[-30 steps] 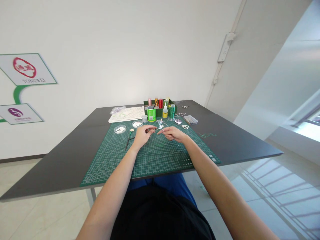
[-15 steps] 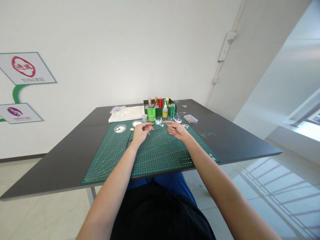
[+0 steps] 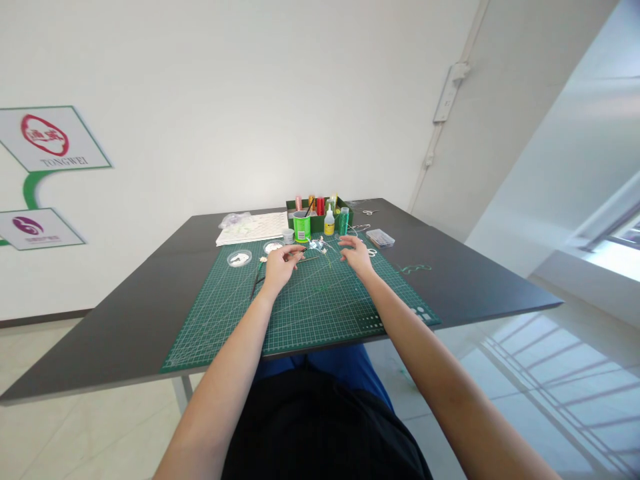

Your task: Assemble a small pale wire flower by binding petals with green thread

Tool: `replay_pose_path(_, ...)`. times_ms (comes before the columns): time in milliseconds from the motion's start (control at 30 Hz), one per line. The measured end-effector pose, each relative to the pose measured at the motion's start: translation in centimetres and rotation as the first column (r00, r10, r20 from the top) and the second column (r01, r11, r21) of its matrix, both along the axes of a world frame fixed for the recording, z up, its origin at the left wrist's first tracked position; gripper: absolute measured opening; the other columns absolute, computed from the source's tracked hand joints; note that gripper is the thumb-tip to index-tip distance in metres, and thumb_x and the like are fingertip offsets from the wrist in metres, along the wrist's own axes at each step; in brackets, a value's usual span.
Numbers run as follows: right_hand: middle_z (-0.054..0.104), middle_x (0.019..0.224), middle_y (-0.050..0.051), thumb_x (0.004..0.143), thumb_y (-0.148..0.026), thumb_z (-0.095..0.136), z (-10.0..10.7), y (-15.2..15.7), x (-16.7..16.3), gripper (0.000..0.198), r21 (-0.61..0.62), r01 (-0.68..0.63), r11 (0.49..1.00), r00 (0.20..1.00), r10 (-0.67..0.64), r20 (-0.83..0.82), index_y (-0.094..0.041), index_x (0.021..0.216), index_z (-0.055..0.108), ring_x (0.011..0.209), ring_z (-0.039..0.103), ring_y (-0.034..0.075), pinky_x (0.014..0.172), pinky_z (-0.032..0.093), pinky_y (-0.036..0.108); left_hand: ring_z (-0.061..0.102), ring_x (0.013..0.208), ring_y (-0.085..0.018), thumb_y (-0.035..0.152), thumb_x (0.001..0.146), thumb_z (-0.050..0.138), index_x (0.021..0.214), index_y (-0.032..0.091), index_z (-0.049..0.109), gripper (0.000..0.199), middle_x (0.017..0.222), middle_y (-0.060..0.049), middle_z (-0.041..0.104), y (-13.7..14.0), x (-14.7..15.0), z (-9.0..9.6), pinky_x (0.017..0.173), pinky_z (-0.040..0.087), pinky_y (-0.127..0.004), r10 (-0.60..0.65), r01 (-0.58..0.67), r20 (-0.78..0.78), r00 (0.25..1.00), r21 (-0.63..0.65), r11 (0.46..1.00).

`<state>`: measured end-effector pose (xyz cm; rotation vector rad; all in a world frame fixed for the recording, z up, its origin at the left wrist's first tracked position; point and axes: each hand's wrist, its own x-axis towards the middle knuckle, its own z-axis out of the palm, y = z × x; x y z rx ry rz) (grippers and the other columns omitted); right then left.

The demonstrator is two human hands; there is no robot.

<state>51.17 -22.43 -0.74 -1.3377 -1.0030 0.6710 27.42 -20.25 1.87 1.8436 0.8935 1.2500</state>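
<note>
My left hand [image 3: 281,268] is over the green cutting mat [image 3: 310,313], thumb and fingers closed in a pinch. Whatever they hold is too small to make out; a dark tip shows at the fingertips. Just right of them lies a cluster of small pale blue and white pieces [image 3: 317,245]. A thin brown stick [image 3: 309,258] shows beside the left fingers. To the right of the cluster, my right hand [image 3: 356,256] has its fingers apart and bent, with nothing visible in them. White-handled scissors [image 3: 371,253] lie close by that hand.
Behind the hands stand a green can [image 3: 302,228], a glue bottle [image 3: 329,221], a green thread spool [image 3: 344,221] and a dark green box [image 3: 290,207] of spools. Shallow dishes [image 3: 239,259] sit left, a clear plastic case [image 3: 381,239] right. White sheets [image 3: 250,230] lie at back left.
My right hand has drawn slightly to the right, away from the pale blue cluster, and its fingers have spread from a pinch. My left hand has hardly moved.
</note>
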Motion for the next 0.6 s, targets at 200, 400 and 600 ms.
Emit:
replay_pose_path(200, 0.056, 0.145, 0.013, 0.066, -0.014, 0.062, 0.6, -1.3, -1.5, 0.061, 0.068, -0.497, 0.865, 0.865, 0.500, -0.049, -0.023, 0.126, 0.061, 0.050, 0.054, 0.004, 0.034, 0.022, 0.016, 0.055, 0.048, -0.010, 0.021, 0.077, 0.066, 0.097, 0.015, 0.078, 0.024, 0.078, -0.004, 0.075, -0.1, 0.2, 0.1, 0.051, 0.046, -0.023, -0.009, 0.009, 0.011, 1.000, 0.003, 1.000)
replay_pose_path(400, 0.041, 0.158, 0.015, 0.070, -0.013, 0.070, 0.5, -2.0, -2.7, 0.067, 0.031, -0.723, 0.690, 0.676, 0.715, -0.177, -0.029, 0.134, 0.057, 0.058, 0.065, 0.009, 0.034, 0.026, 0.018, 0.055, 0.049, -0.010, 0.023, 0.077, 0.068, 0.099, 0.015, 0.077, 0.025, 0.078, -0.005, 0.076, 0.1, 0.3, -0.2, 0.050, 0.045, -0.023, -0.032, 0.031, 0.019, 0.999, 0.019, 0.999)
replay_pose_path(600, 0.058, 0.143, 0.017, 0.077, -0.019, 0.076, 0.9, -2.4, -2.9, 0.062, 0.009, -0.810, 0.586, 0.568, 0.790, -0.231, -0.023, 0.135, 0.055, 0.067, 0.069, 0.013, 0.044, 0.043, 0.019, 0.056, 0.048, -0.011, 0.024, 0.078, 0.067, 0.098, 0.015, 0.077, 0.025, 0.079, -0.005, 0.076, -0.1, 0.4, -0.1, 0.052, 0.047, -0.024, -0.012, 0.012, -0.002, 1.000, 0.031, 0.999)
